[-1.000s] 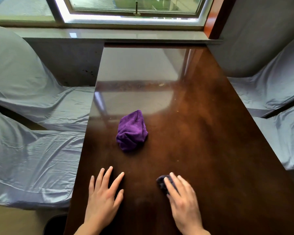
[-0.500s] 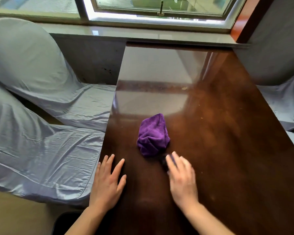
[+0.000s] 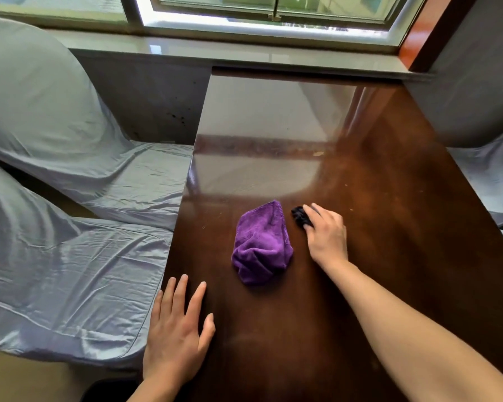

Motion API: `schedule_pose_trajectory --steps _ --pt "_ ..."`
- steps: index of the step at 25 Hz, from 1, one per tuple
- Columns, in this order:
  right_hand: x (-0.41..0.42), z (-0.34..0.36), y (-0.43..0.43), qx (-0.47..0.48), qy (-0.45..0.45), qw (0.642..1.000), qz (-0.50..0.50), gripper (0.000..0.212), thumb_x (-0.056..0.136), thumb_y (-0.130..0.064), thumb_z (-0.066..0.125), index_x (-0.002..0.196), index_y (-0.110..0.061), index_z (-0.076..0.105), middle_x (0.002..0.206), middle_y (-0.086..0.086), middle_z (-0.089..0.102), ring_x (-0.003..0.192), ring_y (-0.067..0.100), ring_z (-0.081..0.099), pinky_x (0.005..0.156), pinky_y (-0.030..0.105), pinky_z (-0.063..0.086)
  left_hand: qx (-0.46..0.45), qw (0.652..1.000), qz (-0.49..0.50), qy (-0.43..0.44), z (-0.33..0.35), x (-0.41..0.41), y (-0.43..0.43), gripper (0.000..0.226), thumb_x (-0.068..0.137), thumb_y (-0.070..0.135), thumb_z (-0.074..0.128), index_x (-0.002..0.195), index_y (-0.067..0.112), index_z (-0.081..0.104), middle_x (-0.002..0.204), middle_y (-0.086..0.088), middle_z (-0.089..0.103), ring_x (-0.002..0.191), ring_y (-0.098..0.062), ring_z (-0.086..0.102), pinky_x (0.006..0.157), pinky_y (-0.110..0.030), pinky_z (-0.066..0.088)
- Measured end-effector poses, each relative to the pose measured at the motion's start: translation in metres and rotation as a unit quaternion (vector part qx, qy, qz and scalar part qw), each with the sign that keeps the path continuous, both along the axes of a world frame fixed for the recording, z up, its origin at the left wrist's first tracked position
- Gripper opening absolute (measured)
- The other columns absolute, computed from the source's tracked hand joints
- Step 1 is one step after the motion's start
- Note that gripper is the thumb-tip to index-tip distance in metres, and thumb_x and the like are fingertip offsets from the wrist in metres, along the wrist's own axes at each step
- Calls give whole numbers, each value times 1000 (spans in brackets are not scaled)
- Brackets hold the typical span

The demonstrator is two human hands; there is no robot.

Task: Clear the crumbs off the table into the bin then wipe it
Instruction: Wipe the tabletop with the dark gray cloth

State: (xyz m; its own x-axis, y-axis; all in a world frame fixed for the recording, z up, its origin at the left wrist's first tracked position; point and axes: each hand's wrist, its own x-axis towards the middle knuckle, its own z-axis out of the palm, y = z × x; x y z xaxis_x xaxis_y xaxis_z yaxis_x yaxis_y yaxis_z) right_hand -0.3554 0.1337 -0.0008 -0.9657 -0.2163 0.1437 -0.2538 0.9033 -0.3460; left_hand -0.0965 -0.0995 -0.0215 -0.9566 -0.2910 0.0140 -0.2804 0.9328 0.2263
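Note:
A crumpled purple cloth (image 3: 261, 245) lies on the dark glossy wooden table (image 3: 389, 256). My right hand (image 3: 325, 236) is stretched out just right of the cloth, palm down, pressing a small dark brush-like object (image 3: 299, 216) against the tabletop; most of that object is hidden under my fingers. My left hand (image 3: 176, 335) rests flat with fingers spread at the table's near left edge, holding nothing. A pale crumb (image 3: 319, 153) lies farther back, and a few tiny specks dot the wood around the cloth. No bin can be made out for certain.
Chairs draped in grey-blue covers (image 3: 70, 250) stand along the table's left side, and another covered seat (image 3: 494, 175) is at the right. A stone windowsill (image 3: 244, 55) and window meet the table's far end. A dark rounded shape (image 3: 105, 391) sits below the near left corner.
My right hand has slid the dark object away from me, from the near edge to beside the cloth's far right. My left hand has stayed flat near the left edge.

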Motion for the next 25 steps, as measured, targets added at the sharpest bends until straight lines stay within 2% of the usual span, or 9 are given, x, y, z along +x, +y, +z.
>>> schedule_pose_trajectory --steps 5,7,10,14,18,21,23,25 --pt "55 2 29 -20 21 975 223 43 84 -10 68 126 -23 65 135 -3 61 116 29 55 96 46 47 -3 1000 2 5 3 -2 3 61 83 48 40 138 23 49 149 -15 42 143 -33 27 116 -49 18" --pt "88 2 64 -30 20 977 211 39 86 -11 66 124 -21 66 136 -4 60 118 29 56 97 48 46 -3 1000 4 8 5 -2 2 61 83 48 40 138 22 50 148 -15 43 143 -33 27 115 -50 19" --pt "153 -5 96 -53 41 988 137 37 87 -18 56 122 -20 68 136 -5 58 117 27 58 97 44 45 -5 1000 3 3 6 -1 3 61 83 47 40 137 21 50 148 -16 43 143 -33 27 115 -50 18" --pt "223 -18 58 -63 93 971 210 39 83 -15 60 120 -22 70 135 0 62 117 23 60 95 41 49 4 1000 0 9 10 0 2 60 84 46 40 137 21 51 148 -17 44 142 -33 28 116 -48 15" --pt "219 -12 -11 -65 48 968 236 48 78 -11 71 125 -23 66 136 -1 61 117 23 60 94 39 51 79 994 11 68 9 3 -4 52 89 35 39 132 13 56 146 -15 47 141 -33 34 116 -47 20" --pt "202 -5 -74 -38 33 967 249 47 84 -15 67 130 -22 61 140 6 58 118 27 59 95 41 51 143 981 43 122 8 4 -8 52 90 28 37 132 2 54 140 -17 52 134 -33 44 112 -47 26" --pt "189 1 -112 -33 19 973 226 48 83 -16 66 131 -18 59 141 15 54 119 32 58 95 42 52 150 978 54 136 7 5 -9 52 90 26 37 133 -1 52 139 -19 53 132 -34 47 110 -47 29" --pt "175 9 -137 -43 -9 983 180 52 81 -19 67 132 -18 57 136 17 54 118 34 55 90 42 55 137 982 50 119 8 4 -8 53 90 26 37 134 -1 51 141 -19 51 134 -33 45 110 -49 30"
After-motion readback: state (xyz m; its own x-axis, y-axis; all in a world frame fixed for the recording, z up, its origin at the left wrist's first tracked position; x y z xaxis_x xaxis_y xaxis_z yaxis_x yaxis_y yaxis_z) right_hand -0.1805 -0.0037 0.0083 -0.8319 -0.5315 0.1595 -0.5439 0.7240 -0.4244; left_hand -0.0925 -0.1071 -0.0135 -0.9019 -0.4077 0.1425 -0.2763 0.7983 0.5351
